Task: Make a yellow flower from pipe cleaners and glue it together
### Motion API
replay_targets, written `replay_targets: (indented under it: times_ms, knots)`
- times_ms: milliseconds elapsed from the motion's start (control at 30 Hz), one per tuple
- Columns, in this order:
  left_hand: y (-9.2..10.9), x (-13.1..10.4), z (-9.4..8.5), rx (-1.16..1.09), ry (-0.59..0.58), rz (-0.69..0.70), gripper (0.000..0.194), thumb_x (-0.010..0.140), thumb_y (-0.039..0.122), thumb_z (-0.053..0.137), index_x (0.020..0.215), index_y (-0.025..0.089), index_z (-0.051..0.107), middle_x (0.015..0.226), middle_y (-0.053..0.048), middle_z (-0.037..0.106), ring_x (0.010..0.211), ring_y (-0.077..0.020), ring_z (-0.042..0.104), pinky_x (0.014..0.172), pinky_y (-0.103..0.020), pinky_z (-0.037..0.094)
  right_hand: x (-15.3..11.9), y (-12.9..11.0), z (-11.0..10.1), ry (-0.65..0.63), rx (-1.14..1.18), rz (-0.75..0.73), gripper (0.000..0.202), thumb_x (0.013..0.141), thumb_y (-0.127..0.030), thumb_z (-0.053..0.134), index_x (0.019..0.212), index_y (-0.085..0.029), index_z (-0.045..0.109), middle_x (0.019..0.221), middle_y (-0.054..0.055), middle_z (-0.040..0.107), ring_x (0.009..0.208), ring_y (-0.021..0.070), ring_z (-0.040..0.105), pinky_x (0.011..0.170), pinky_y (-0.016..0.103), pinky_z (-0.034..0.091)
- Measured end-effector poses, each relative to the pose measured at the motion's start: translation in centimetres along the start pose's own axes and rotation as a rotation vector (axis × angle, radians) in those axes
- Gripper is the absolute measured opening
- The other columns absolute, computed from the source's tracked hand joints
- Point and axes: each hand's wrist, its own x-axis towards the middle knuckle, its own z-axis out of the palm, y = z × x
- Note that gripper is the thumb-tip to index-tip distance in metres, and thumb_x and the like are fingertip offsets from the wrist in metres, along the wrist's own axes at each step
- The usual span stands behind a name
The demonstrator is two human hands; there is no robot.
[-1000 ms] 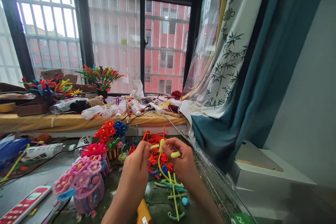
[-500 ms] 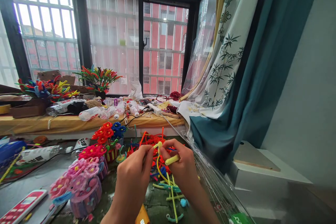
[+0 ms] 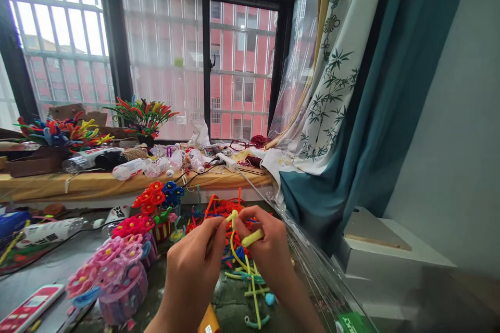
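Between my hands is a pale yellow pipe cleaner (image 3: 253, 238), bent at its upper part. My left hand (image 3: 197, 255) pinches its upper end between thumb and forefinger. My right hand (image 3: 265, 250) is closed round the same piece, and a thick yellow end sticks out of the fingers toward the left. Beyond the hands lies a tangled heap of red pipe cleaners (image 3: 224, 208) with some blue ones. Below them, loose yellow pipe cleaners (image 3: 255, 296) and a small light-blue pompom (image 3: 270, 299) rest on the dark table.
Left of my hands stand a pot of pink fuzzy flowers (image 3: 123, 291) and red flowers (image 3: 150, 197). A red-and-white device (image 3: 31, 307) lies at front left. Bottles (image 3: 130, 169) crowd the windowsill. Long thin wires (image 3: 312, 265) in clear wrap run along the right edge.
The whole view has shifted slightly, so things sit a little further left. Both hands keep their hold on the yellow pipe cleaner, with hardly any change in finger position.
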Motion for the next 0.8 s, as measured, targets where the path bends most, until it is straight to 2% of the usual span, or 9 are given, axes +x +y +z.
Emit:
replay_targets:
  times_ms: [100, 300, 433, 533, 667, 800]
  knots:
    - [0.1, 0.1, 0.1, -0.01, -0.006, 0.004, 0.018, 0.092, 0.031, 0.054, 0.086, 0.023, 0.068, 0.06, 0.001, 0.069, 0.042, -0.0143, 0.055, 0.052, -0.024, 0.041, 0.0, -0.1, 0.0, 0.015, -0.05, -0.049, 0.015, 0.088, -0.028, 0.063, 0.075, -0.02, 0.064, 0.068, -0.001, 0.07, 0.054, 0.013, 0.057, 0.053, 0.023, 0.041]
    - [0.2, 0.2, 0.2, -0.04, 0.011, 0.043, 0.019, 0.091, 0.03, 0.053, 0.084, 0.023, 0.069, 0.068, -0.003, 0.074, 0.049, -0.0169, 0.064, 0.057, -0.025, 0.047, -0.1, 0.8, 0.4, 0.039, -0.123, -0.129, 0.011, 0.089, -0.024, 0.06, 0.079, -0.021, 0.064, 0.071, -0.001, 0.069, 0.053, 0.0127, 0.056, 0.054, 0.023, 0.041]
    - [0.3, 0.4, 0.3, -0.073, 0.006, 0.054, 0.02, 0.091, 0.029, 0.053, 0.083, 0.023, 0.07, 0.07, -0.004, 0.075, 0.057, -0.0185, 0.069, 0.061, -0.024, 0.049, -0.2, 1.2, 0.4, -0.011, -0.188, -0.217, 0.01, 0.091, -0.022, 0.058, 0.082, -0.021, 0.063, 0.072, 0.0, 0.067, 0.054, 0.0132, 0.056, 0.053, 0.023, 0.039]
    - [0.2, 0.5, 0.4, -0.091, -0.008, 0.033, 0.02, 0.09, 0.028, 0.053, 0.082, 0.023, 0.07, 0.067, -0.003, 0.073, 0.053, -0.0172, 0.066, 0.06, -0.024, 0.047, -0.3, 1.1, 0.3, -0.051, -0.188, -0.232, 0.011, 0.091, -0.021, 0.057, 0.083, -0.02, 0.063, 0.071, 0.0, 0.066, 0.055, 0.0132, 0.055, 0.05, 0.023, 0.036]
    - [0.0, 0.7, 0.5, -0.109, -0.031, -0.039, 0.018, 0.089, 0.029, 0.053, 0.082, 0.022, 0.069, 0.061, 0.0, 0.069, 0.045, -0.015, 0.058, 0.056, -0.024, 0.043, -0.1, 0.6, 0.4, -0.073, -0.133, -0.172, 0.011, 0.091, -0.022, 0.058, 0.081, -0.019, 0.063, 0.072, 0.0, 0.065, 0.056, 0.0128, 0.054, 0.05, 0.022, 0.035]
    - [-0.6, 0.7, 0.4, -0.145, -0.074, -0.143, 0.018, 0.09, 0.031, 0.052, 0.083, 0.023, 0.066, 0.053, 0.004, 0.061, 0.043, -0.0142, 0.052, 0.051, -0.024, 0.037, 0.2, 0.5, 0.3, -0.13, -0.006, 0.03, 0.015, 0.091, -0.029, 0.058, 0.084, -0.018, 0.065, 0.068, -0.001, 0.063, 0.05, 0.0105, 0.049, 0.045, 0.02, 0.033]
